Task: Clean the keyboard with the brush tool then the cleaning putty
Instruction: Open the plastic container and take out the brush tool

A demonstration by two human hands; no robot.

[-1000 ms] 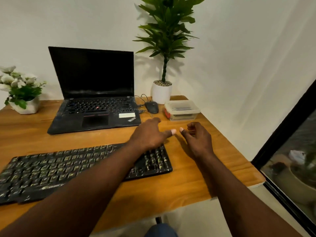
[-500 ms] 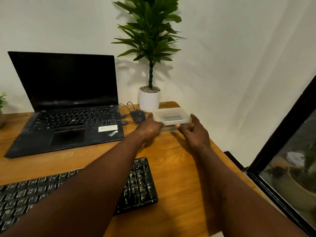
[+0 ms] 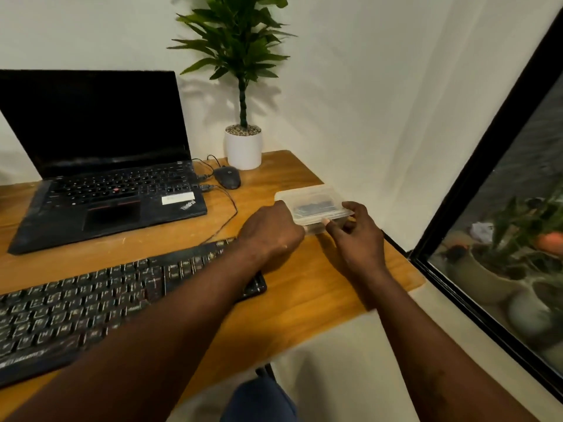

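Observation:
A clear plastic container [image 3: 310,200] with a lid sits on the wooden desk [image 3: 304,300] near its right edge; something dark lies inside, too blurred to name. My left hand [image 3: 271,231] grips the container's left side. My right hand [image 3: 358,236] holds its front right corner, thumb on the lid's rim. A dusty black keyboard [image 3: 91,300] lies at the front left, partly under my left forearm. No brush or putty shows outside the container.
An open black laptop [image 3: 103,178] stands at the back left, with a black mouse [image 3: 228,177] and cables beside it. A potted plant [image 3: 243,144] sits in the corner. A black-framed window [image 3: 487,184] runs along the right, past the desk's edge.
Both hands reached forward from near the keyboard's right end to the container and closed on it. The container now sits nearer and slightly tilted, and the view has shifted right.

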